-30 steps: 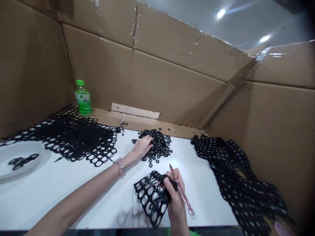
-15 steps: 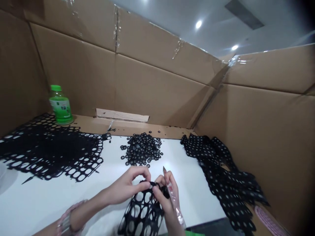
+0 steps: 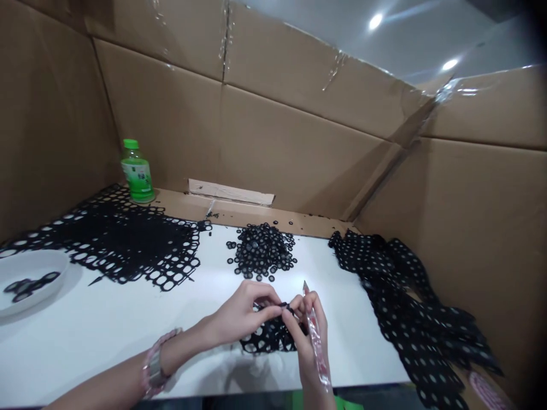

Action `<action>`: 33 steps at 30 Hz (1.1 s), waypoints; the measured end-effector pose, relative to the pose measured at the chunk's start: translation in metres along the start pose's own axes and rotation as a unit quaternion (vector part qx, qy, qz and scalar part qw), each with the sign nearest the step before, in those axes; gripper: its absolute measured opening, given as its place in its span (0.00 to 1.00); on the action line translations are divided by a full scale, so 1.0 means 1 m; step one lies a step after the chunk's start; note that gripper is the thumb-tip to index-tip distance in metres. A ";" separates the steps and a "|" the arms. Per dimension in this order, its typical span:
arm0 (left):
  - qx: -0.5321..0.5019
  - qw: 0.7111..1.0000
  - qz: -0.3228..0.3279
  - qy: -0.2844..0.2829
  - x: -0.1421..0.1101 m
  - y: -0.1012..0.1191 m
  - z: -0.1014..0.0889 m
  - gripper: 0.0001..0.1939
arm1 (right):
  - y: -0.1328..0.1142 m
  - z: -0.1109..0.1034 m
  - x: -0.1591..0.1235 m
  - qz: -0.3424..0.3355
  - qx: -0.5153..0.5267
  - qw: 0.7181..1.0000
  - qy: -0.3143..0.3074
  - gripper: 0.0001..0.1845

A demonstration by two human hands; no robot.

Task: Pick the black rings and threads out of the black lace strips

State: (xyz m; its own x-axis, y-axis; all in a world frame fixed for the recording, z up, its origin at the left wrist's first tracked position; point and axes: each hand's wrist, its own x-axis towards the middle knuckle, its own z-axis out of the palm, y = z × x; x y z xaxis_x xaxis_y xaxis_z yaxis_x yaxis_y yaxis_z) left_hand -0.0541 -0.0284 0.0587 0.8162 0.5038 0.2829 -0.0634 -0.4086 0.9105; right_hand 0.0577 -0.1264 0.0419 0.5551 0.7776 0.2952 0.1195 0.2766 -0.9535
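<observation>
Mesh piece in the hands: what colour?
The mesh piece is black, best seen in the head view.

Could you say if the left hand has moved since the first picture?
Yes, toward the person: the left hand has left the pile of black rings.

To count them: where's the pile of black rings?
In the head view, the pile of black rings sits mid-table, just beyond the left hand, right of the black punched sheet.

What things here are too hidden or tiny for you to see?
In the head view:
Black mesh piece: middle hidden by the left hand and right hand.
Pointed clear tool: partly hidden by that right hand.
Green-capped bottle: label writing too small.
White plate: cut off by the left edge.
</observation>
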 end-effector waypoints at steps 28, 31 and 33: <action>0.045 0.991 0.052 -0.116 0.010 -0.020 -0.018 0.12 | -0.009 0.004 -0.002 0.053 0.053 0.997 0.012 0.22; 0.040 0.995 0.048 -0.082 0.002 -0.004 -0.019 0.11 | -0.009 -0.001 -0.001 0.031 -0.015 0.999 0.009 0.22; 0.049 0.996 0.054 -0.056 0.000 0.001 -0.020 0.10 | -0.009 -0.003 -0.002 0.053 -0.051 0.997 -0.008 0.22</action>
State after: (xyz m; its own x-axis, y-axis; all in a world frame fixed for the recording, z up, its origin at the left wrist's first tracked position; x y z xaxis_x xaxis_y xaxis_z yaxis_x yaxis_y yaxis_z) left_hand -0.0657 -0.0133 0.0657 0.8672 0.3673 0.3363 -0.1017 -0.5305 0.8416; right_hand 0.0579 -0.1319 0.0495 0.5558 0.8087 0.1925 0.1448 0.1338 -0.9804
